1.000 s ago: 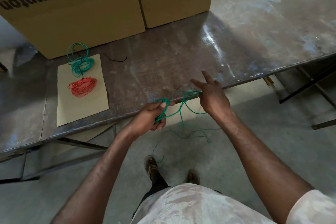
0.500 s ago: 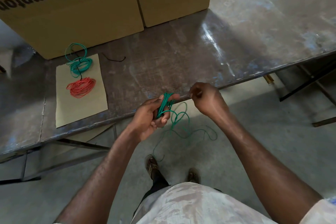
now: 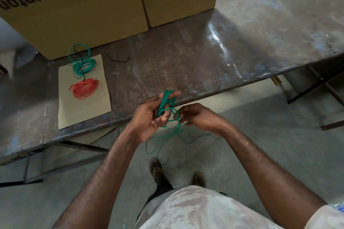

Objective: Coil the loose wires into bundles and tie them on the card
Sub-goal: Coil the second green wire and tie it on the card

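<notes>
A green wire (image 3: 166, 102) is wound in several loops around the fingers of my left hand (image 3: 151, 115), which grips the coil just off the table's front edge. My right hand (image 3: 197, 116) pinches the same wire close beside the coil. The loose tail of the wire hangs down toward the floor between my arms. On the table at the left lies a tan card (image 3: 84, 107). A green bundle (image 3: 83, 66) sits at its far end and a red bundle (image 3: 84, 88) below it, with a thin black tie across them.
Two large cardboard boxes (image 3: 89, 11) stand at the back of the worn metal table (image 3: 204, 57). A short black tie (image 3: 118, 60) lies loose beside the card. My feet in sandals stand on the concrete floor. Metal frames are at the right.
My right hand has come in from the right and down beside my left hand, laying more wire on. The coil on my left fingers has grown and the hanging tail is shorter.
</notes>
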